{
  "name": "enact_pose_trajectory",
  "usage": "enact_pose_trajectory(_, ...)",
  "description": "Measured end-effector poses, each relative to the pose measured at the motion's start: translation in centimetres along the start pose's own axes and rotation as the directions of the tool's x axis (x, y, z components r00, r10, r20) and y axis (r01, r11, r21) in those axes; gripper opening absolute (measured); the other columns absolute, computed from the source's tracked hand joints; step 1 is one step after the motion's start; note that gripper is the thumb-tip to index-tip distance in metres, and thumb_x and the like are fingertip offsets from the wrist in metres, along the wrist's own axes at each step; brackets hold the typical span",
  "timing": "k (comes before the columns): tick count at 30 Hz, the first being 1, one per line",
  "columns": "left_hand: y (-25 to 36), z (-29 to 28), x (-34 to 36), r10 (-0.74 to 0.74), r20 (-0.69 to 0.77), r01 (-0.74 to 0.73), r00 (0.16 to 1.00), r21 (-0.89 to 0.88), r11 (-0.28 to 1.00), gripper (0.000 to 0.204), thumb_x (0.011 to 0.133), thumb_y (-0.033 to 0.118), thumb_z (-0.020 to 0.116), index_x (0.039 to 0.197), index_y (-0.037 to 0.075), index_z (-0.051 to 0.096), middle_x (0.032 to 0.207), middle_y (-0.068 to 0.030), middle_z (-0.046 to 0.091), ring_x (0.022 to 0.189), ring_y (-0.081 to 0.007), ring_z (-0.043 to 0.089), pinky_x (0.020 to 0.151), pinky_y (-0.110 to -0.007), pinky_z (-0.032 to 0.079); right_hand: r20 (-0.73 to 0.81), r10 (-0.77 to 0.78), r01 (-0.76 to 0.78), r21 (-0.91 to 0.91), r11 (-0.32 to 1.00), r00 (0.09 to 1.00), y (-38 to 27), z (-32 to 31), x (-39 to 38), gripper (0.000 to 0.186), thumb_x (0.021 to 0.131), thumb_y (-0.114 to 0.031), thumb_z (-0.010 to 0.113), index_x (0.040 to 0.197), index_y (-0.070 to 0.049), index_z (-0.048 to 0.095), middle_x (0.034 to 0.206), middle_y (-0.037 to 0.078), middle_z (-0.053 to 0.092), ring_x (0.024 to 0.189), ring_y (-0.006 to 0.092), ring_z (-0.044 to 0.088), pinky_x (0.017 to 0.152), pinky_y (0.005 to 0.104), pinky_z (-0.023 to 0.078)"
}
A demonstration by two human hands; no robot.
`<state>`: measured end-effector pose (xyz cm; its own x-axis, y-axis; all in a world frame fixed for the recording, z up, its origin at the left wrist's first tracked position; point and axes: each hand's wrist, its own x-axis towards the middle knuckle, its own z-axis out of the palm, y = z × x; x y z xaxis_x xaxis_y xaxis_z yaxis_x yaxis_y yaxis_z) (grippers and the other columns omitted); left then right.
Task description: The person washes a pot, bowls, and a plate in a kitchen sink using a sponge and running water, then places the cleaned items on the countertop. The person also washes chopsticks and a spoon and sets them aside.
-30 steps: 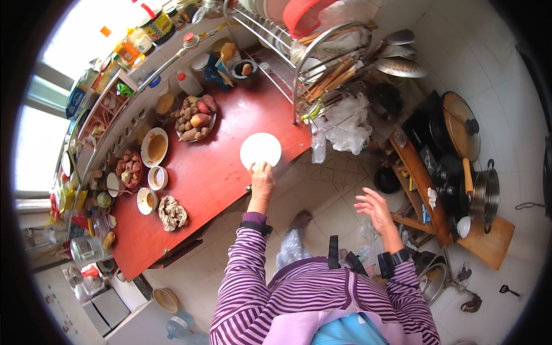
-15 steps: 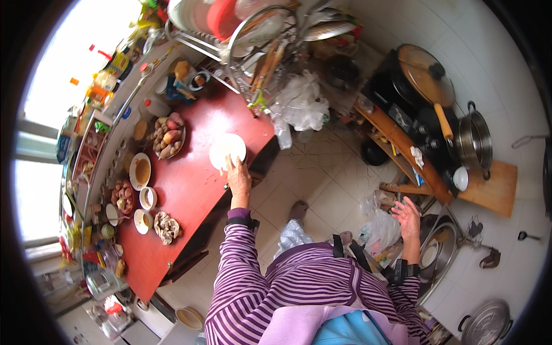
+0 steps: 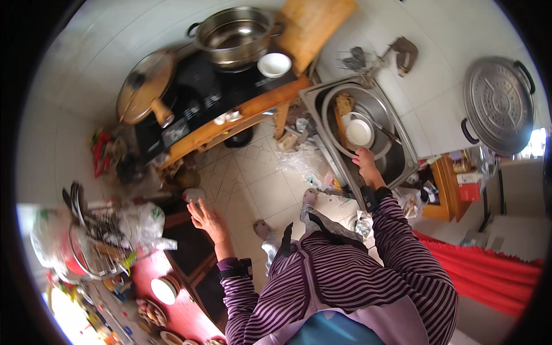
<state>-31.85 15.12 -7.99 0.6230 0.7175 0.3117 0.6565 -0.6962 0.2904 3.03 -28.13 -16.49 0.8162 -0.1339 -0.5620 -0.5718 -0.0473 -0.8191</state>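
Note:
My left hand [image 3: 208, 221] is held in the air over the floor, off the red table, with its fingers spread and nothing in them. Stretched toward the sink, my right hand [image 3: 365, 161] is at the near rim of a metal basin [image 3: 386, 117]; whether it touches the rim is unclear. A white bowl [image 3: 360, 132] sits in that basin, just beyond my right fingertips, beside a wooden-handled utensil and a tan scrubber [image 3: 344, 104]. At the lower left, the white dish [image 3: 164, 291] stands on the red table [image 3: 144, 270].
The steel sink [image 3: 409, 164] holds the basin. Left of it, a black stove [image 3: 201, 86] carries a steel pot [image 3: 234, 43], a lidded pan [image 3: 146, 86] and a white bowl [image 3: 274, 65]. Plastic bags [image 3: 307, 164] lie on the floor by the sink. A red curtain [image 3: 489, 270] hangs at right.
I have turned right, from the red table toward the sink. My left hand has come off the white dish, and my right hand has reached out to the basin.

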Motion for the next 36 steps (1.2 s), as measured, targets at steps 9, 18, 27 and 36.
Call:
enact_pose_trajectory(9,17.4,4.0,3.8,0.313,0.171,-0.281,0.934,-0.188,0.941,0.048,0.084,0.010,0.059,0.130,0.006,0.046,0.145,-0.0157,0.030,0.138,-0.0348,0.022,0.107,-0.051,0.020,0.425,-0.311,0.455,-0.890,0.025,0.850,4.3,-5.0,10.7,0.015,0.087,-0.013,0.056,0.095,-0.001,0.055,0.093,0.010,0.059,0.085,0.0296,0.062,0.059,0.0364,0.041)
enact_pose_trajectory(18,22.4,6.2,2.8,0.414,0.358,-0.339,0.837,-0.254,0.906,0.042,0.085,0.009,0.057,0.126,0.004,0.049,0.143,-0.0179,0.030,0.137,-0.0367,0.022,0.106,-0.052,0.021,-0.230,0.460,-0.361,0.369,0.857,0.857,4.7,0.3,14.3,0.035,0.086,-0.011,0.045,0.118,0.001,0.051,0.117,0.016,0.055,0.100,0.0301,0.060,0.076,0.0435,0.054)
enact_pose_trajectory(27,27.3,9.7,5.7,0.599,0.407,-0.396,0.689,-0.481,0.782,0.034,0.083,0.004,0.059,0.116,0.001,0.055,0.138,-0.0180,0.036,0.131,-0.0373,0.033,0.101,-0.049,0.030,0.016,0.275,-0.245,0.511,0.824,0.961,7.8,-0.4,15.2,0.028,0.089,-0.003,0.043,0.114,-0.004,0.055,0.122,0.017,0.051,0.104,0.0342,0.056,0.084,0.0467,0.049)
enact_pose_trajectory(36,38.1,13.2,7.2,0.477,0.802,0.705,0.358,-0.568,0.426,0.060,0.089,0.020,0.060,0.139,0.002,0.033,0.138,-0.0143,0.040,0.126,-0.0259,0.040,0.102,-0.037,0.035,-0.066,0.121,-0.079,0.449,0.890,0.990,-0.2,-1.6,7.4,0.027,0.078,0.000,0.050,0.101,0.012,0.060,0.100,0.022,0.061,0.084,0.0339,0.065,0.067,0.0386,0.055)
